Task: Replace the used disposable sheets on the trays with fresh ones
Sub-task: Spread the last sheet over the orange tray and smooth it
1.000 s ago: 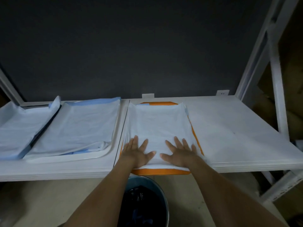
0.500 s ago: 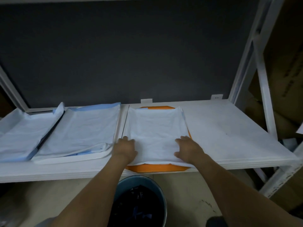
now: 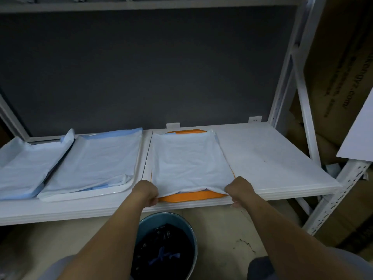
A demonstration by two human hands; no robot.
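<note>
An orange tray (image 3: 189,197) lies at the front of the white shelf, covered by a pale white-blue sheet (image 3: 189,160). My left hand (image 3: 145,193) grips the sheet's near left corner and my right hand (image 3: 239,188) grips its near right corner. The near edge of the sheet is lifted slightly off the tray, and something blue shows beneath it. To the left, a white tray (image 3: 84,194) carries its own blue-backed sheet (image 3: 94,158). Further left, another sheet-covered tray (image 3: 24,168) is partly cut off by the frame.
A blue bin (image 3: 167,245) with a black liner and crumpled blue material stands on the floor below the shelf edge, between my arms. White rack uprights (image 3: 306,122) rise at the right, with cardboard boxes (image 3: 343,63) behind them. The shelf surface (image 3: 272,158) right of the orange tray is bare.
My hands went from lying flat on the sheet to curling over its near corners. The near edge has come up off the orange tray. The camera tilted upward.
</note>
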